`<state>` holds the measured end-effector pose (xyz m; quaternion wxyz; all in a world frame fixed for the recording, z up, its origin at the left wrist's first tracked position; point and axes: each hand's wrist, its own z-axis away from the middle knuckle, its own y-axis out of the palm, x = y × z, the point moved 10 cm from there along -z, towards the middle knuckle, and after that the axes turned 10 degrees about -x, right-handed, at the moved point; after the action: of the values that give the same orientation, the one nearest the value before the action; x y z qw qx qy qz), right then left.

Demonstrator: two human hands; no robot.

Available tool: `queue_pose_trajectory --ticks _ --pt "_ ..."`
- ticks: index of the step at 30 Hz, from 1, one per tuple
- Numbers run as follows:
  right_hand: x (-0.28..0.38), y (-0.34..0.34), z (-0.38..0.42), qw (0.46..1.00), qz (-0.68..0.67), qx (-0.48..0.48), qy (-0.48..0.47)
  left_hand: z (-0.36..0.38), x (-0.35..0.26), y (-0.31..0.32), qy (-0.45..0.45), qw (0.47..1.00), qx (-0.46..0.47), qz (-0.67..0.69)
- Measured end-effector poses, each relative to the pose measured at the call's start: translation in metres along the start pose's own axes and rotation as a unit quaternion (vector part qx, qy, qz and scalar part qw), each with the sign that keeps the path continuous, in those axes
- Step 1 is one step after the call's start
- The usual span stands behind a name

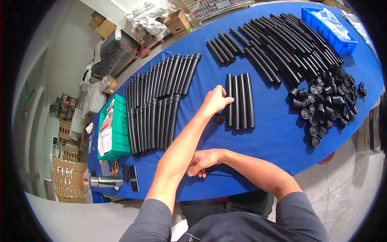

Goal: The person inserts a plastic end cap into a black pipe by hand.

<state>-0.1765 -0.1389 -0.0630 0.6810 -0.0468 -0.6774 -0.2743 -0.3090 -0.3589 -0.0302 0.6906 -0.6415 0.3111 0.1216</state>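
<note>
On the blue cloth, my left hand (217, 99) is beside a small row of black tubes (240, 101). Its thumb lies over the leftmost tube, with the other fingers bent and partly apart. Just below this hand sits a single black cap (219, 118). Nearer my body, my right hand (204, 161) is beside my left forearm, palm down with its fingers curled under. Whatever may be inside it is hidden. To the left stand two rows of capped black tubes (155, 121), lying side by side.
Many loose black tubes (278, 48) lie at the back right, beside a pile of black caps (322, 101). A blue bin (350, 47) is at the far right corner. At left are a green crate (121, 139), a steel flask (105, 182) and a phone (133, 178).
</note>
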Motion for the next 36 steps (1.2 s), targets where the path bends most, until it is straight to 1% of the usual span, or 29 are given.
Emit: queue_pose_trajectory --ticks 1,2,3,5,8,11,12,15,16,17,20,21,22,23,24,25,26,27,28,29,30,31,32,33,34,35,36 --pt "0.001 0.001 0.000 1.000 0.008 0.004 -0.002 -0.003 0.002 0.003 -0.001 1.000 0.003 0.006" --pt "0.003 0.001 0.000 1.000 0.016 0.007 -0.005 -0.003 0.018 0.012 -0.084 0.992 0.051 0.080" --pt "0.003 0.000 -0.001 1.000 0.011 0.006 -0.008 -0.003 0.017 0.014 -0.105 0.984 0.081 0.123" --pt "0.002 -0.001 -0.003 1.000 0.003 0.006 -0.012 -0.003 0.015 0.012 -0.125 0.979 0.081 0.139" --pt "0.004 -0.004 -0.002 1.000 -0.012 -0.016 -0.006 -0.005 -0.002 0.011 -0.106 0.991 0.066 0.041" --pt "0.002 -0.003 -0.002 1.000 -0.013 -0.017 0.001 -0.008 -0.007 0.014 -0.105 0.991 0.075 0.021" --pt "0.002 -0.003 -0.002 1.000 -0.015 -0.014 -0.003 -0.009 -0.006 0.013 -0.106 0.992 0.068 0.033" --pt "0.004 -0.005 -0.002 1.000 -0.011 -0.014 -0.009 -0.018 -0.008 0.003 -0.103 0.983 0.052 0.145" --pt "0.003 -0.005 -0.002 1.000 -0.007 -0.016 -0.007 -0.017 -0.010 -0.003 -0.125 0.963 0.051 0.235" --pt "0.003 -0.004 -0.002 1.000 -0.003 -0.015 -0.005 -0.014 -0.012 -0.012 -0.129 0.955 0.052 0.261" --pt "0.011 -0.007 0.000 0.999 0.030 -0.029 -0.027 -0.001 -0.014 -0.057 -0.106 0.941 0.062 0.316" --pt "0.023 -0.016 0.000 0.982 0.138 -0.083 -0.103 0.009 -0.013 -0.074 -0.103 0.924 0.052 0.366" --pt "0.034 -0.023 0.000 0.944 0.244 -0.134 -0.178 0.022 -0.006 -0.090 -0.120 0.902 0.045 0.412" --pt "0.047 -0.025 0.005 0.886 0.345 -0.183 -0.250 0.037 0.001 -0.107 -0.126 0.877 0.057 0.461" --pt "0.069 -0.034 0.022 0.808 0.412 -0.306 -0.291 0.049 0.008 -0.121 -0.111 0.853 0.084 0.504" --pt "0.093 -0.040 0.045 0.699 0.482 -0.405 -0.339 0.071 0.006 -0.139 -0.090 0.828 0.079 0.547" --pt "0.117 -0.040 0.064 0.600 0.556 -0.447 -0.362 0.092 0.011 -0.153 -0.085 0.819 0.055 0.564" --pt "0.133 -0.047 0.082 0.520 0.580 -0.493 -0.387 0.113 0.022 -0.166 -0.075 0.827 0.023 0.557" --pt "0.140 -0.061 0.088 0.469 0.601 -0.544 -0.350 0.137 0.031 -0.173 -0.090 0.822 -0.012 0.563" --pt "0.148 -0.072 0.095 0.438 0.623 -0.578 -0.293 0.162 0.044 -0.173 -0.114 0.818 -0.013 0.563" --pt "0.134 -0.092 0.088 0.442 0.651 -0.583 -0.202 0.184 0.056 -0.175 -0.100 0.864 -0.036 0.493" --pt "0.116 -0.103 0.084 0.419 0.682 -0.584 -0.138 0.207 0.071 -0.172 -0.130 0.897 -0.060 0.419" --pt "0.101 -0.113 0.078 0.401 0.704 -0.580 -0.091 0.230 0.089 -0.163 -0.166 0.912 -0.068 0.369" --pt "0.094 -0.120 0.073 0.435 0.710 -0.553 -0.037 0.252 0.111 -0.153 -0.189 0.922 -0.083 0.328" --pt "0.093 -0.118 0.073 0.428 0.721 -0.543 -0.038 0.274 0.129 -0.141 -0.216 0.923 -0.078 0.308" --pt "0.096 -0.117 0.071 0.471 0.727 -0.499 0.010 0.289 0.143 -0.138 -0.176 0.960 -0.091 0.196" --pt "0.096 -0.115 0.071 0.467 0.732 -0.497 0.003 0.298 0.131 -0.146 -0.111 0.981 -0.127 0.092"
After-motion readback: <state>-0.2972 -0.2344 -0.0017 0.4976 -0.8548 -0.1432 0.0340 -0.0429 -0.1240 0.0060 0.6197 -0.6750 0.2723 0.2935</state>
